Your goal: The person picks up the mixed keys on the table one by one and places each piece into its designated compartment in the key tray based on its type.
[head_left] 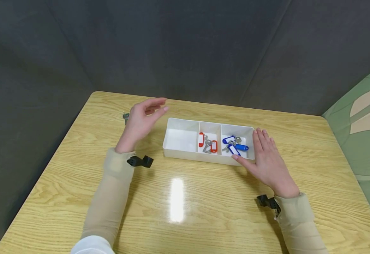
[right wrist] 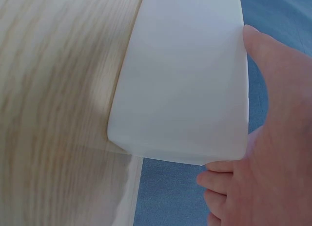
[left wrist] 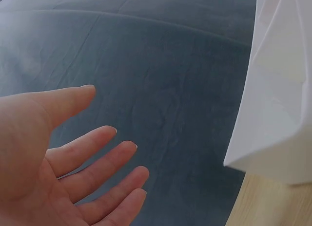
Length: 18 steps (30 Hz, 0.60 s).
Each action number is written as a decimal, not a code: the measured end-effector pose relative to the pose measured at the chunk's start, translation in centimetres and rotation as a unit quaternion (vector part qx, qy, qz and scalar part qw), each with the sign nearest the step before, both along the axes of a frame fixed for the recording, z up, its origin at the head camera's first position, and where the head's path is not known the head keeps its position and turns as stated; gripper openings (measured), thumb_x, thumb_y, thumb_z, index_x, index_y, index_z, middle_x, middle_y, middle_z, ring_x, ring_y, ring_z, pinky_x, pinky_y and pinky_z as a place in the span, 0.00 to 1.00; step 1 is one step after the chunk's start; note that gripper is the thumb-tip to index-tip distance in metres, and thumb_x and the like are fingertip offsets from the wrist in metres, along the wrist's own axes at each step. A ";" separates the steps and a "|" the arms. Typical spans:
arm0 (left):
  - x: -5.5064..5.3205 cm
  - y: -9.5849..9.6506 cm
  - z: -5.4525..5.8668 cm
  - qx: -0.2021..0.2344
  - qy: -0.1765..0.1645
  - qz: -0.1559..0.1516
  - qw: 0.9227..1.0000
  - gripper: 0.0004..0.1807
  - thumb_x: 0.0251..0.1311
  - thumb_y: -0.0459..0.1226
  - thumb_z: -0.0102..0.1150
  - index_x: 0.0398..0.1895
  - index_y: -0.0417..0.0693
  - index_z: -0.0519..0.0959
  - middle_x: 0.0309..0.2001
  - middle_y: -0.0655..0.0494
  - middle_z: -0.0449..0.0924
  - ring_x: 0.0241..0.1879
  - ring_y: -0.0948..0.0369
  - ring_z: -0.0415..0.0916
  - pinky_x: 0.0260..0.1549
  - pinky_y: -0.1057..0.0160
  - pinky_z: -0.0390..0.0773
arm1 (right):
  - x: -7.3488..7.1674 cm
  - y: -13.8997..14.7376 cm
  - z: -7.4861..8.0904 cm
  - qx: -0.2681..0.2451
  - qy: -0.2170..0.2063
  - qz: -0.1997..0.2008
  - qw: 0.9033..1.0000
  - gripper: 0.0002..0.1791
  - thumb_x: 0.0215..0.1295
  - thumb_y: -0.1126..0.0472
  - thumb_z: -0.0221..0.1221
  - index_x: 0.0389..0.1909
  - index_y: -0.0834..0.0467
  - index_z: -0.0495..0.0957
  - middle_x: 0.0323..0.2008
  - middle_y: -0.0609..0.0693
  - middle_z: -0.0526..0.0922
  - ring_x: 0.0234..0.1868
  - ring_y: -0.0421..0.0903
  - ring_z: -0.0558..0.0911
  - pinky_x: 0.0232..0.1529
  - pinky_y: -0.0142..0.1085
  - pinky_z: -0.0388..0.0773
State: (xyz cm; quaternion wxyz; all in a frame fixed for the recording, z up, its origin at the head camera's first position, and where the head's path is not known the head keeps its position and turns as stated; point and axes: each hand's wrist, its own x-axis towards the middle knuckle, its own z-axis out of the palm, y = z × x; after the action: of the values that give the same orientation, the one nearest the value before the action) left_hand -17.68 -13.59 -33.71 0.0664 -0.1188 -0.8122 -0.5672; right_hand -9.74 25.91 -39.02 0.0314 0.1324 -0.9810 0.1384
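Observation:
A white tray with three compartments (head_left: pixel 185 154) stands on the table. Its left compartment (head_left: pixel 181 140) holds nothing. In the middle one lie keys with red tags (head_left: pixel 214 146), in the right one keys with blue tags (head_left: pixel 242 147). My left hand (head_left: pixel 142 116) hovers left of the tray with nothing in it; the left wrist view shows its fingers (left wrist: pixel 97 172) spread and relaxed. My right hand (head_left: pixel 269 164) rests against the tray's right end, fingers straight along that side and thumb at the front rim.
Another key (head_left: pixel 126 116) lies on the wooden table (head_left: pixel 204 197), partly hidden behind my left hand. A dark fabric partition (head_left: pixel 172 49) rises beyond the table's back edge, and a green leaf-patterned panel (head_left: pixel 356 141) borders the right side.

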 end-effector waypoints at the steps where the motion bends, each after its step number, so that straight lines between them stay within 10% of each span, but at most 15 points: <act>1: 0.0 -0.2 -0.1 0.001 0.000 0.002 1.000 0.22 0.68 0.46 0.67 0.61 0.48 0.82 0.58 0.55 0.82 0.56 0.58 0.77 0.58 0.56 0.74 | 0.0 0.0 0.0 0.000 -0.001 -0.001 1.000 0.60 0.68 0.29 0.55 0.79 0.71 0.43 0.78 0.70 0.44 0.79 0.63 0.42 0.75 0.56 0.38; 18: 0.5 -2.9 -2.0 -0.038 -0.028 0.042 0.998 0.25 0.68 0.48 0.65 0.62 0.45 0.81 0.60 0.51 0.80 0.55 0.55 0.77 0.58 0.56 0.74 | 0.1 0.0 0.0 -0.001 0.003 0.002 1.000 0.60 0.68 0.30 0.56 0.78 0.71 0.43 0.78 0.71 0.45 0.79 0.64 0.42 0.75 0.57 0.38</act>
State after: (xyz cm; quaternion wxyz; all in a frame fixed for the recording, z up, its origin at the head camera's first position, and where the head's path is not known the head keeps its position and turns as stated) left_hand -17.18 -16.46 -35.67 0.0634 -0.0710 -0.8390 -0.5357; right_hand -9.67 25.91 -39.03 0.0339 0.1343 -0.9805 0.1392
